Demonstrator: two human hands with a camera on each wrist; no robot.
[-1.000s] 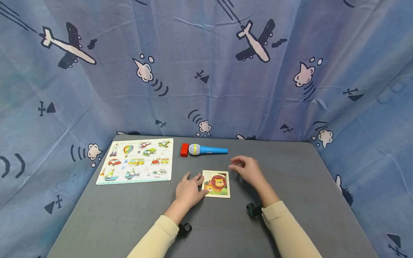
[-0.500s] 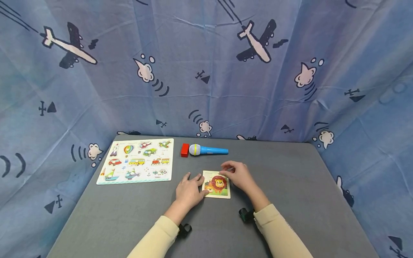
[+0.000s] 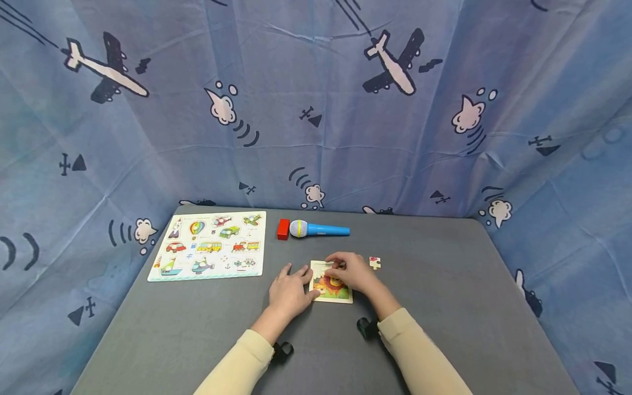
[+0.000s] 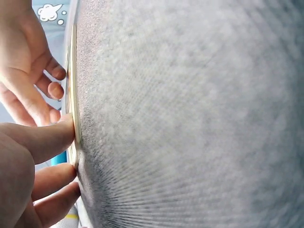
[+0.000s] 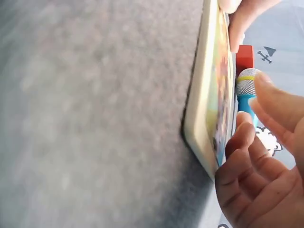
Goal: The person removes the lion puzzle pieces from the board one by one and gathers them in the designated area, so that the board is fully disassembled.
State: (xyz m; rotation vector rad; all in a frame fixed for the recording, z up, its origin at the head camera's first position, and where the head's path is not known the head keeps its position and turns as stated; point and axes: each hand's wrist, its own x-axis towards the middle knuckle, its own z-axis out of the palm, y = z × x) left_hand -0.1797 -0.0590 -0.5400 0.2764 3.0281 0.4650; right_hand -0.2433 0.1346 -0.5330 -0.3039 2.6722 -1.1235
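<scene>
A small framed lion jigsaw puzzle (image 3: 337,296) lies flat on the grey table in the head view. My left hand (image 3: 288,293) rests at its left side, fairly straight fingers spread and thumb touching the frame near the lower left corner. Over the puzzle's upper part is my right hand (image 3: 355,271), its thumb and fingers bent loosely and covering part of the picture. In the right wrist view these fingers (image 5: 237,171) show a gap to the others, with no piece seen between them. A loose jigsaw piece (image 3: 375,263) lies to the right of the right hand.
Behind the puzzle lie a red block (image 3: 283,229) and a blue toy microphone (image 3: 326,230). A picture board of vehicles (image 3: 209,247) lies on the left of the table (image 3: 444,274). A blue patterned curtain (image 3: 316,109) surrounds the table's back and sides.
My right hand has moved left from beside the puzzle to over its upper part. The loose jigsaw piece has come into sight. My left hand has stayed in place.
</scene>
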